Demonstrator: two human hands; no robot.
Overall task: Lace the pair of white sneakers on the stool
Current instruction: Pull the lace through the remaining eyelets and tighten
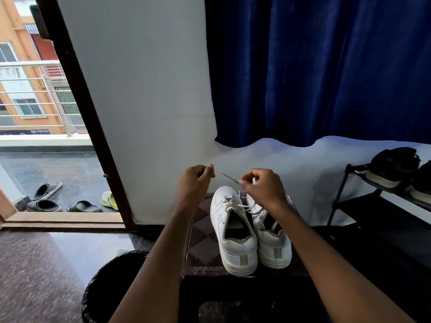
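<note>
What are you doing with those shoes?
A person is lacing a pair of white sneakers that sit side by side on a stool. The left hand and the right hand each pinch the shoelace, which is stretched between them above the toes. The left sneaker has only its lower eyelets laced so far. The right sneaker is partly hidden behind the right hand.
</note>
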